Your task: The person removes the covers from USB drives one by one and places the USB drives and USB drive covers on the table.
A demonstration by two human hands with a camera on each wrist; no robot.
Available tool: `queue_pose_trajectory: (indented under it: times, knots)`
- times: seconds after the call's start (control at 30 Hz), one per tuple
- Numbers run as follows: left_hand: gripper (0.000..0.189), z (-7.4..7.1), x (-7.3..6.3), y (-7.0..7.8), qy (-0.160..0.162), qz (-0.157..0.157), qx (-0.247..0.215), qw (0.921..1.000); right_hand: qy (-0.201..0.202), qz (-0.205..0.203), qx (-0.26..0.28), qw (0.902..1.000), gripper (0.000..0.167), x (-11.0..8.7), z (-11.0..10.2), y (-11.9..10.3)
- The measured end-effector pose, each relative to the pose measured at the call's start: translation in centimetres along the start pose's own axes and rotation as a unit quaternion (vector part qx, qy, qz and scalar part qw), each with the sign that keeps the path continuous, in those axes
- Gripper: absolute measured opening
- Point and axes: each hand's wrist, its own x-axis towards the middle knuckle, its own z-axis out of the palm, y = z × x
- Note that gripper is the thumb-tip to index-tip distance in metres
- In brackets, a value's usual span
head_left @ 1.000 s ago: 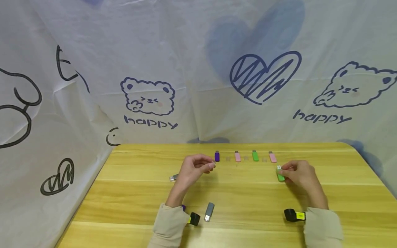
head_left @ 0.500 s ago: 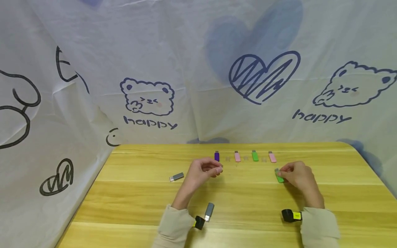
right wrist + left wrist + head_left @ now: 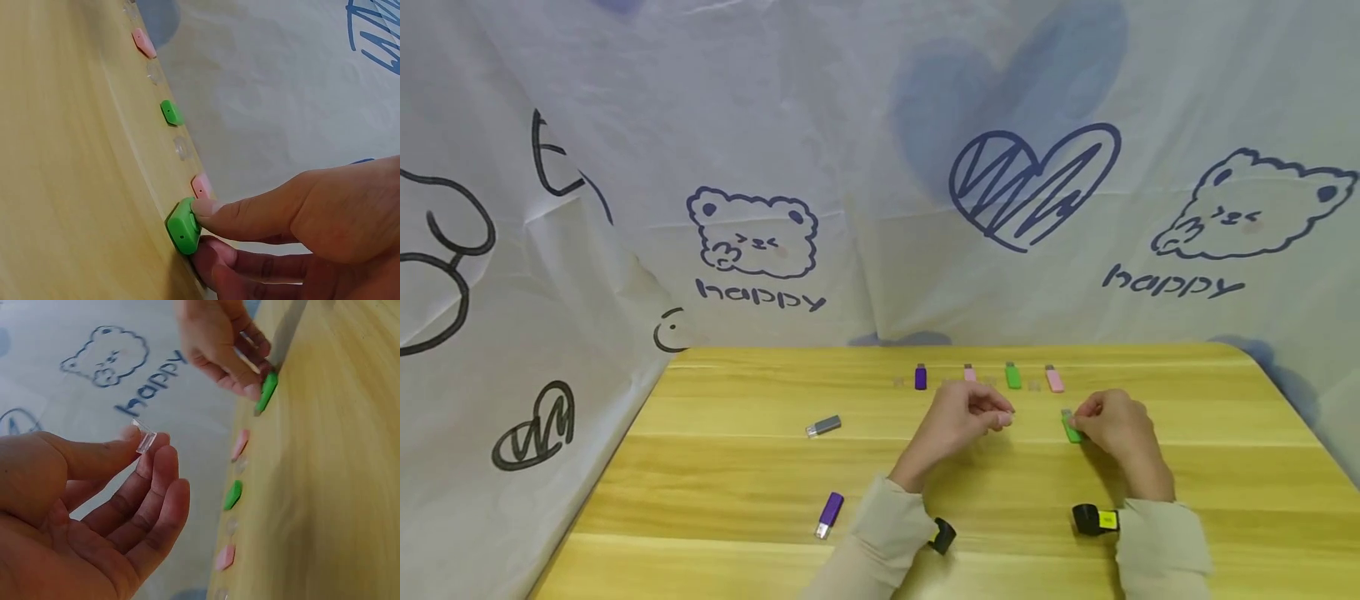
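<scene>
My left hand point(image 3: 966, 417) is above the middle of the table and pinches a small clear plastic cap point(image 3: 145, 439) between thumb and index finger, its other fingers loosely curled. To its right, my right hand point(image 3: 1122, 429) pinches a green USB stick point(image 3: 1071, 427) by its side, metal plug pointing away from me. In the right wrist view the stick's rounded end point(image 3: 184, 228) shows between thumb and fingers. A gap separates the cap from the stick. Whether the stick touches the table I cannot tell.
Along the far table edge lie a purple USB stick point(image 3: 921, 377), a pink one point(image 3: 970, 374), a green one point(image 3: 1013, 376) and another pink one point(image 3: 1055, 380), with clear caps point(image 3: 1034, 385) between. At left lie a grey stick point(image 3: 825, 427) and a purple stick point(image 3: 830, 514).
My left hand has moved right with the cap, towards the right hand. The right hand has shifted slightly left with the green USB stick. The left sleeve now covers a near grey stick and uncovers a purple one.
</scene>
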Motion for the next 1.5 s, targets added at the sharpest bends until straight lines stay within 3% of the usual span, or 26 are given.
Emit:
queue_pose_trajectory:
  times: [0.2, 0.4, 0.5, 0.63, 0.8, 0.93, 1.23, 1.37, 1.5]
  knots:
    - [0.007, 2.5, 2.6, 0.2, -0.025, -0.019, 0.054, 0.9981, 0.007, 0.007, 0.010, 0.9999, 0.023, -0.4, -1.0, 0.2]
    - [0.007, 4.5, 4.9, 0.7, -0.048, -0.028, 0.120, 0.9913, 0.011, 0.011, 0.035, 0.9992, 0.020, -0.7, -2.2, 0.8]
    - [0.007, 5.3, 6.0, 0.8, -0.050, -0.038, 0.169, 0.9836, 0.013, 0.013, 0.048, 0.9987, 0.020, -0.8, -2.4, 1.0]
    - [0.010, 6.3, 7.0, 0.2, -0.057, -0.059, 0.241, 0.9670, 0.006, 0.012, 0.055, 0.9984, 0.021, -0.7, -2.4, 1.3]
    - [0.014, 7.0, 7.7, -0.5, -0.065, -0.080, 0.271, 0.9572, 0.000, 0.004, 0.044, 0.9990, 0.024, -0.6, -2.5, 1.4]
    - [0.014, 7.6, 8.1, -0.4, -0.067, -0.076, 0.277, 0.9555, 0.002, 0.004, 0.042, 0.9991, 0.023, -0.7, -2.7, 1.6]
    - [0.018, 8.2, 8.3, -0.2, -0.048, -0.071, 0.337, 0.9377, 0.002, 0.008, 0.045, 0.9990, 0.021, -0.7, -2.8, 1.5]
    - [0.014, 8.4, 8.3, -0.3, -0.038, -0.067, 0.337, 0.9385, 0.000, 0.010, 0.047, 0.9988, 0.021, -0.6, -2.8, 1.5]
    - [0.009, 8.1, 8.1, -0.4, -0.043, -0.063, 0.308, 0.9483, -0.003, 0.004, 0.047, 0.9989, 0.022, -0.8, -2.9, 1.6]
